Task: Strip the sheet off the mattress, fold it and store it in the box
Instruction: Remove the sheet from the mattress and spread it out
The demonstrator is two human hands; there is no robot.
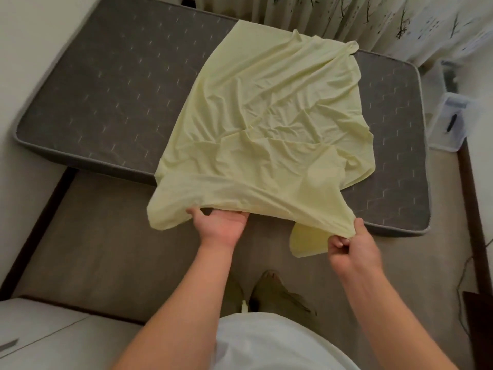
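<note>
Pale patterned curtains [306,12] hang behind, above a brown floor [106,249] and white wall [26,49].

Pale yellow sheet [266,124], grey mattress [106,89].

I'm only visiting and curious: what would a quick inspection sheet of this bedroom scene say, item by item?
Surface: grey mattress, mostly bare, nothing fitted over it.
Job's things: pale yellow sheet lies crumpled across the mattress, its near edge lifted; clear box stands on the floor at the right.
Clutter: slim dark object at the box, on or in it, cannot tell.
Hands: left hand holds the sheet's near edge, thumb on top; right hand pinches a corner.
Cables: thin dark cable on the floor at right.
Surroundings: curtain behind the mattress; white cabinet near left.
</note>
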